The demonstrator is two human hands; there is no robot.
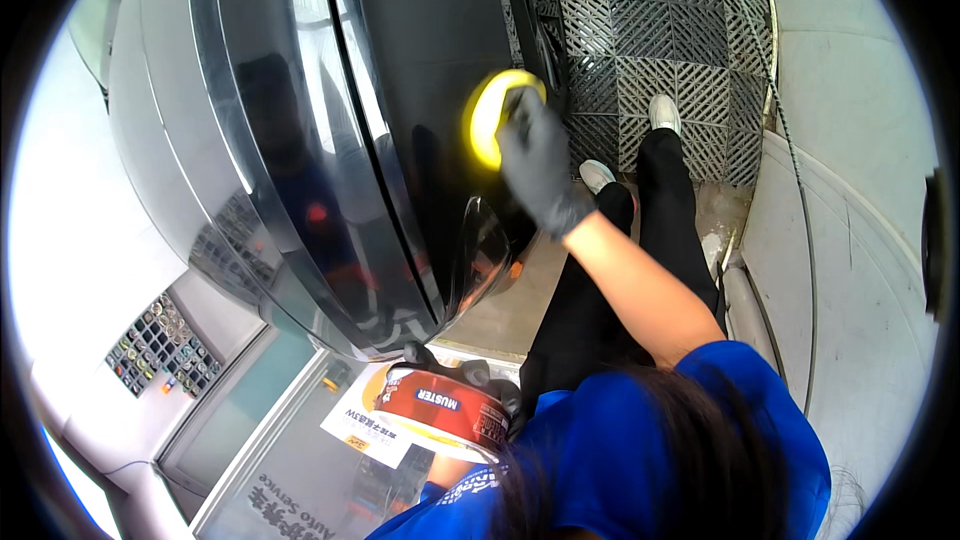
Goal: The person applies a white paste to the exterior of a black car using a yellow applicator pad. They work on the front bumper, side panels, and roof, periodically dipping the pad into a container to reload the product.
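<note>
My right hand [540, 165], in a dark glove, is closed on a round yellow foam pad [485, 125]. The pad is blurred by motion and lies against or just over the glossy black panel of a car [425, 30]; I cannot tell if it touches. Lower down, close to my body, my left hand [508, 392] wears a dark glove too. Its fingers wrap round a red tin [435, 402] with a blue and white label, which is held tilted. The inside of the tin is hidden. A lamp [482, 250] sits at the car's corner, below the pad.
Grey and white grid tiles [670, 30] cover the floor beside the car, where my feet stand. A dark cable or hose [800, 190] hangs along the pale wall [850, 140] at right. Glass doors [300, 450] stand at lower left, near a rack of small items [165, 345].
</note>
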